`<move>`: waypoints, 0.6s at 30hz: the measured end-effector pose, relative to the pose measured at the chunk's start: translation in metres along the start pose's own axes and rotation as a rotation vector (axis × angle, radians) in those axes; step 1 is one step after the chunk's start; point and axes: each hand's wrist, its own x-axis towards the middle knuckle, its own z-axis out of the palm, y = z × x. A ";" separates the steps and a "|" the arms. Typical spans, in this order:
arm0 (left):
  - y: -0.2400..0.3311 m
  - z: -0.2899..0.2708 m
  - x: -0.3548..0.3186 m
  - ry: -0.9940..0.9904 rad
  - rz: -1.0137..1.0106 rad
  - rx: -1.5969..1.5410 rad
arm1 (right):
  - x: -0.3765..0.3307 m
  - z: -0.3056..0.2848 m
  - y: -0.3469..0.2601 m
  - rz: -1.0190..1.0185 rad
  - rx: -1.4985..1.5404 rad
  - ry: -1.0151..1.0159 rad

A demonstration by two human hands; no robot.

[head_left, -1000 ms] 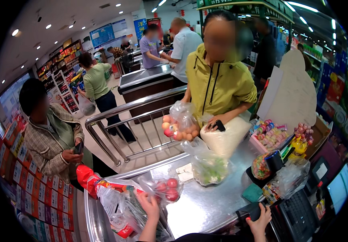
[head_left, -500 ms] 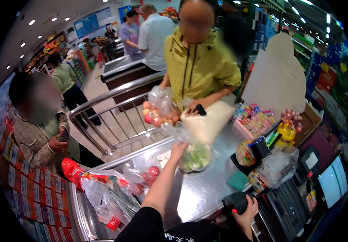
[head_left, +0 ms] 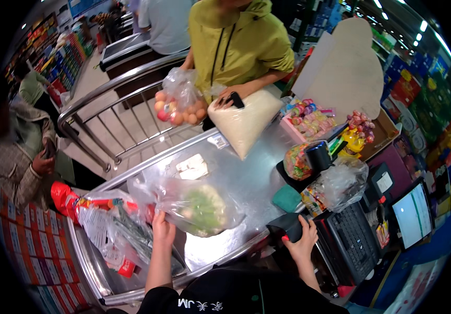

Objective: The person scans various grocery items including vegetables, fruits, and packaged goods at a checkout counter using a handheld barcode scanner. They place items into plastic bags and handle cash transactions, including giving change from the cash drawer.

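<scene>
Near right, the right hand (head_left: 305, 238) curls around a scanner (head_left: 284, 227); left of it, the left hand (head_left: 163, 229) clamps the thin end of the greens bag (head_left: 204, 209), likely an easy grip, on or above the table (head_left: 259, 183), while far off a shopper's hand (head_left: 226, 95) seems to steady a white sack (head_left: 247, 123).

Light is being bounced off the smooth metal worktop (head_left: 251, 180), scattered by the glossy, clear plastic vegetable bag (head_left: 207, 206), and caught along the polished metal railing (head_left: 126, 79).
</scene>
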 end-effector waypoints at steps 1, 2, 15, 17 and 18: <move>0.014 0.009 -0.008 0.003 0.028 0.048 | 0.002 0.000 0.000 -0.017 -0.011 -0.002; 0.027 0.016 -0.017 0.005 0.061 0.099 | 0.004 -0.001 -0.002 -0.026 -0.006 -0.008; -0.037 0.019 -0.129 -1.034 0.256 1.160 | 0.013 0.008 -0.081 -0.186 0.313 -0.037; -0.051 -0.007 -0.117 -1.086 0.053 1.307 | 0.013 0.007 -0.099 -0.228 0.330 -0.028; -0.052 -0.016 -0.114 -1.045 0.182 1.212 | 0.013 0.006 -0.105 -0.244 0.300 -0.001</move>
